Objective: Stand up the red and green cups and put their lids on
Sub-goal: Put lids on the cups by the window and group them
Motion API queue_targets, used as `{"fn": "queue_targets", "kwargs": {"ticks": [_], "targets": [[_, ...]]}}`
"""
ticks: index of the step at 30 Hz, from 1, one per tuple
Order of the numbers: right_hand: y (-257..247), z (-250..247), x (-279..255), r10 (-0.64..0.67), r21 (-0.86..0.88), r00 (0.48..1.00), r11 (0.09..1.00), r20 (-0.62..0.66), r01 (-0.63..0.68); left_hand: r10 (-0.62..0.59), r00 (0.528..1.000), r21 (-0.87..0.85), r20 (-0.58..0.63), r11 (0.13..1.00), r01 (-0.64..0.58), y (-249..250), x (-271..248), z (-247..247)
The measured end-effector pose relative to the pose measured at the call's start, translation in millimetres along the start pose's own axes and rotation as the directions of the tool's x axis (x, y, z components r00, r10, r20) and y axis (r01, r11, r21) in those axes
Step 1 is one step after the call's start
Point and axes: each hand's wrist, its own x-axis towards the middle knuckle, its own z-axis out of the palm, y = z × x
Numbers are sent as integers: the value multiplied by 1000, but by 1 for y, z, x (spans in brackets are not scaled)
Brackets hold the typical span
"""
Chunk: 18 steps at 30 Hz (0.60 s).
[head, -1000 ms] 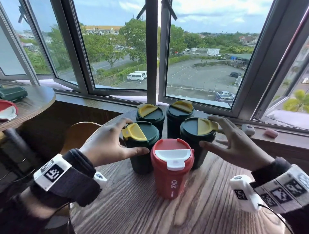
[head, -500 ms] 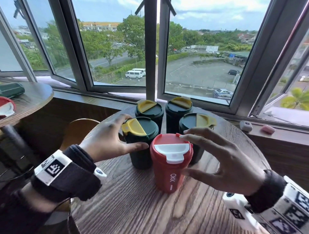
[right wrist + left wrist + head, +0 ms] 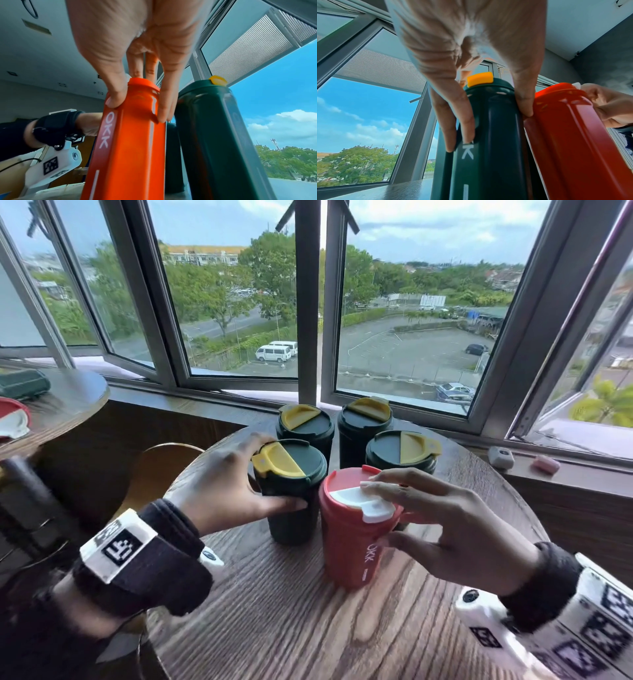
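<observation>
A red cup [image 3: 356, 542] with a red lid and white flap [image 3: 359, 498] stands at the front of the round wooden table [image 3: 274, 611]. My right hand [image 3: 376, 511] grips its top, fingers over the lid and thumb on the near side; the right wrist view shows the thumb and fingers [image 3: 164, 112] clamping the red cup [image 3: 128, 148]. Just left of it stands a dark green cup [image 3: 291, 508] with a green lid and yellow flap [image 3: 281, 463]. My left hand [image 3: 281, 470] grips it below the lid, and the left wrist view shows the fingers [image 3: 462, 121] wrapped round the green cup [image 3: 488, 135].
Three more lidded green cups [image 3: 400, 453] stand behind, close to the window. A white item [image 3: 500, 457] and a pink one [image 3: 546, 464] lie on the sill. A second table [image 3: 68, 405] at left holds a red lid [image 3: 13, 419]. A chair back [image 3: 164, 470] is at the table's left.
My right hand left the back right green cup, came forward and closed on the red cup's top. My left hand stayed on the front green cup.
</observation>
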Motion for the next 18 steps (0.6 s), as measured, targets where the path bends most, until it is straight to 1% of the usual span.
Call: {"fn": "queue_targets", "kwargs": {"ticks": [5, 10, 15, 18], "targets": [[3, -4, -5, -3, 48, 1000, 999, -31, 5, -3, 1000, 2, -17, 1000, 3, 4, -1, 4], [4, -4, -7, -1, 83, 999, 996, -45, 5, -14, 999, -33, -34, 999, 13, 10, -3, 8], [3, -5, -7, 46, 180, 999, 983, -19, -41, -23, 999, -33, -35, 999, 22, 12, -5, 8], [3, -5, -7, 65, 216, 998, 974, 4, -64, -29, 998, -30, -62, 999, 27, 9, -6, 10]]}}
